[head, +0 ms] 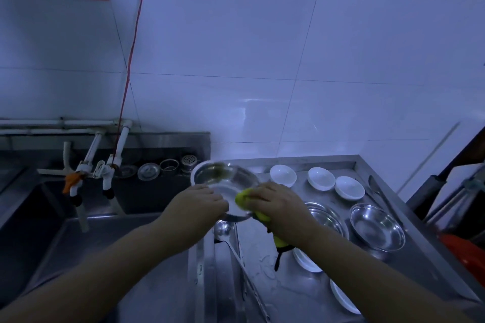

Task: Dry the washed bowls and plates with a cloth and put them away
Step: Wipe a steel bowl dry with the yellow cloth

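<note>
Left hand (195,202) grips the steel bowl (223,181); right hand (278,202) clutches the yellow cloth (242,199), half hidden.

Surface: stainless steel counter (309,294) with a raised rim, beside a sink
Back row: three small white bowls (283,175), (321,178), (349,187), upright, near one another
Middle: two steel bowls (328,215), (377,227) side by side, the left one partly hidden by an arm
Front: two white plates (305,261), (343,297), partly hidden
Left edge: long steel ladle (231,241), bowl end away from the viewer
Right edge: metal spoon (375,187) along the rim
Wet patch: water drops mid-counter
</note>
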{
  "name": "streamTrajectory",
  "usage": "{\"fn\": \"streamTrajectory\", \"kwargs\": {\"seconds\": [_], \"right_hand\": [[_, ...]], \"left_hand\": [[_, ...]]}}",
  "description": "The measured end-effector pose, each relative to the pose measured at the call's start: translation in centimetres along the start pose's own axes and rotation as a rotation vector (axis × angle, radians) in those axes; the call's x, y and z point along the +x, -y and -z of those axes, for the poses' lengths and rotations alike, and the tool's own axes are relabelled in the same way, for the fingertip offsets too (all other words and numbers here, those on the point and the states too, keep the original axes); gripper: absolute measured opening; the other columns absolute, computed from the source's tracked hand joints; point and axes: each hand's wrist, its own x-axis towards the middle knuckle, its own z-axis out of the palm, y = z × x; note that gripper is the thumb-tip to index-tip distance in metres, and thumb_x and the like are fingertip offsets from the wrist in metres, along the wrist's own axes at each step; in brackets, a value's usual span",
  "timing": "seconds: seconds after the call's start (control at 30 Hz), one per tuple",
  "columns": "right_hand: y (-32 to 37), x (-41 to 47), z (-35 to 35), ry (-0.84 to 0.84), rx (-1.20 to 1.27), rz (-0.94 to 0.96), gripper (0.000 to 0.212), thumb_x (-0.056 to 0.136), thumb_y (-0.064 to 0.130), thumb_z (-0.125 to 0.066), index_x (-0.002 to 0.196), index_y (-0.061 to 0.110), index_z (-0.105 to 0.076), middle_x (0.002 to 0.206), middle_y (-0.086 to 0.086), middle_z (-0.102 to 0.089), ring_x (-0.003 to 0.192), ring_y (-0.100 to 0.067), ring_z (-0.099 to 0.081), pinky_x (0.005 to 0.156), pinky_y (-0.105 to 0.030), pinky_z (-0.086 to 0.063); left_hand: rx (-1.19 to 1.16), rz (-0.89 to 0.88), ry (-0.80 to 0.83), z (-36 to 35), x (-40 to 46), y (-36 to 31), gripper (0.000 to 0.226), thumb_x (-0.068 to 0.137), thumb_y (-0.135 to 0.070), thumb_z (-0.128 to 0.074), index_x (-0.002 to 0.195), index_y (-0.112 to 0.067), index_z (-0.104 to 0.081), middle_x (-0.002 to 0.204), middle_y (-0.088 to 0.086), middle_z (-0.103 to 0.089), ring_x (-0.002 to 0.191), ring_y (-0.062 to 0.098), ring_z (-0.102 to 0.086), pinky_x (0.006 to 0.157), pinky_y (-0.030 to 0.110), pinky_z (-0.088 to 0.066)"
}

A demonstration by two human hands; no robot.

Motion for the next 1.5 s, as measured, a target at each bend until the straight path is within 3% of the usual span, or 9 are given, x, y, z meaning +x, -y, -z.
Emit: {"fn": "streamTrajectory", "kwargs": {"seconds": [0.17,0.37,0.5,0.7,0.83,0.97,1.07,1.3,1.5], "right_hand": [[-1.2,-0.6,0.9,-0.441,0.162,-0.472,0.047,0.068,0.002,-0.083,0.113,0.005,-0.069,0.115,-0.006,-0.064,0.104,-0.029,-0.059,0.091,-0.037,-0.047],[2.3,2.3,0.7,-0.349,0.16,-0.362,0.055,0.079,0.039,-0.067,0.117,0.0,-0.066,0.122,-0.017,-0.061,0.113,-0.029,-0.051,0.098,-0.04,-0.041],[4.0,2.2,-0.1,-0.376,-0.037,-0.263,0.041,0.086,0.037,-0.054,0.111,0.009,-0.07,0.121,-0.005,-0.065,0.114,-0.024,-0.046,0.091,-0.046,-0.044],[3.9,2.1,-0.4,-0.331,-0.088,-0.07,0.028,0.092,0.029,-0.049,0.103,0.017,-0.072,0.117,0.003,-0.066,0.111,-0.021,-0.054,0.089,-0.039,-0.039],[2.2,3.9,0.8,-0.445,0.163,-0.306,0.027,0.085,0.023,-0.051,0.096,0.018,-0.075,0.107,0.004,-0.068,0.096,-0.024,-0.058,0.082,-0.038,-0.046],[0.4,4.1,1.3,-0.531,0.542,-0.647,0.027,0.088,0.021,-0.051,0.103,0.021,-0.074,0.111,0.014,-0.064,0.11,-0.006,-0.051,0.098,-0.014,-0.037],[-0.2,3.6,1.1,-0.547,0.702,-0.812,0.026,0.094,0.01,-0.053,0.106,0.021,-0.073,0.117,0.008,-0.063,0.118,-0.005,-0.049,0.106,-0.022,-0.036],[1.9,2.6,-0.5,-0.7,0.621,-0.864,0.037,0.093,0.02,-0.044,0.123,0.041,-0.051,0.127,0.021,-0.043,0.124,-0.008,-0.041,0.107,-0.02,-0.03],[1.1,3.5,1.7,-0.558,0.303,-0.663,0.04,0.092,0.025,-0.046,0.127,0.014,-0.059,0.133,0.0,-0.047,0.121,-0.017,-0.038,0.105,-0.036,-0.033]], "left_hand": [[-1.065,0.676,-0.094,-0.4,-0.8,-0.1,0.021,0.093,-0.006,-0.049,0.073,-0.012,-0.055,0.07,0.002,-0.054,0.066,0.015,-0.05,0.055,0.017,-0.038],[-1.657,0.924,-0.363,-0.2,1.6,-2.9,0.024,0.095,-0.018,-0.048,0.083,-0.012,-0.067,0.084,0.011,-0.07,0.083,0.027,-0.064,0.072,0.035,-0.05],[-1.953,1.104,-0.313,0.4,2.9,-3.4,0.059,0.092,-0.056,-0.038,0.078,-0.01,-0.072,0.082,0.014,-0.072,0.071,0.025,-0.069,0.055,0.026,-0.052],[-2.026,1.07,-0.294,-0.3,3.3,-4.2,0.074,0.09,-0.066,-0.026,0.08,-0.012,-0.076,0.085,0.012,-0.074,0.07,0.023,-0.072,0.049,0.027,-0.055],[-1.958,1.153,-0.45,-0.6,3.8,-4.1,0.06,0.086,-0.064,-0.043,0.098,-0.012,-0.071,0.093,0.014,-0.073,0.083,0.029,-0.071,0.056,0.029,-0.053],[-1.956,1.03,-0.609,-0.1,4.1,-2.8,0.027,0.084,-0.032,-0.061,0.067,-0.015,-0.074,0.069,0.005,-0.072,0.063,0.02,-0.069,0.049,0.025,-0.051],[-1.956,1.089,-0.555,0.0,4.4,-2.4,0.019,0.084,-0.024,-0.062,0.077,-0.009,-0.072,0.078,0.007,-0.074,0.067,0.02,-0.07,0.06,0.029,-0.05],[-2.236,1.115,-0.563,0.1,5.0,-0.9,0.037,0.096,-0.035,-0.045,0.11,-0.007,-0.063,0.109,0.014,-0.068,0.103,0.028,-0.062,0.086,0.044,-0.047],[-2.272,1.059,-0.57,0.1,4.9,-1.3,0.041,0.098,-0.034,-0.041,0.115,-0.003,-0.06,0.11,0.016,-0.068,0.104,0.027,-0.062,0.087,0.042,-0.047]]}}
